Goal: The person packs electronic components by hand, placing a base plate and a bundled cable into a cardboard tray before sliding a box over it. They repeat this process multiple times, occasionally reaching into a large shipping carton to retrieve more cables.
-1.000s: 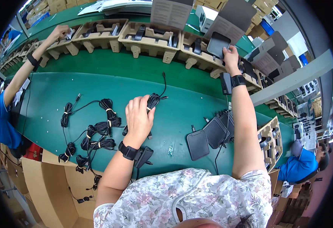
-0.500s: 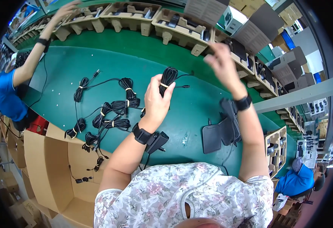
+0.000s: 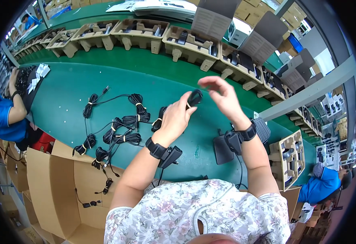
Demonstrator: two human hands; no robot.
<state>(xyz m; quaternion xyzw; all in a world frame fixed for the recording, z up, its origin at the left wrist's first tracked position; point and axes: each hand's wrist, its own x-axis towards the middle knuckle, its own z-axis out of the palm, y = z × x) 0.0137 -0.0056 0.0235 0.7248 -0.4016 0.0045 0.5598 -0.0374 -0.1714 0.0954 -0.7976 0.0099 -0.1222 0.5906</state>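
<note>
My left hand (image 3: pixel 176 118) is closed around one end of a black cable coil (image 3: pixel 194 98), which is smeared a little by motion. My right hand (image 3: pixel 225 101) is just to the right of that coil, its fingers curved and apart, with nothing seen in them. Partly behind my left hand lies another tied cable coil (image 3: pixel 157 122). Further left on the green table (image 3: pixel 145 83) several black cable bundles (image 3: pixel 124 138) lie close together, bound with pale ties. Below my right wrist rests a flat black device (image 3: pixel 223 150).
Tan moulded trays (image 3: pixel 139 38) with black parts line a green belt beyond the table. One more tray (image 3: pixel 287 156) stands at the right. A big open carton (image 3: pixel 52 191) with cables in it sits lower left. A grey metal bar (image 3: pixel 308 99) crosses at right. Co-workers in blue sit both sides.
My right hand has come back from the trays toward my left hand. The coil in my left hand has tilted and shifted right and down. The left co-worker's raised arm has dropped.
</note>
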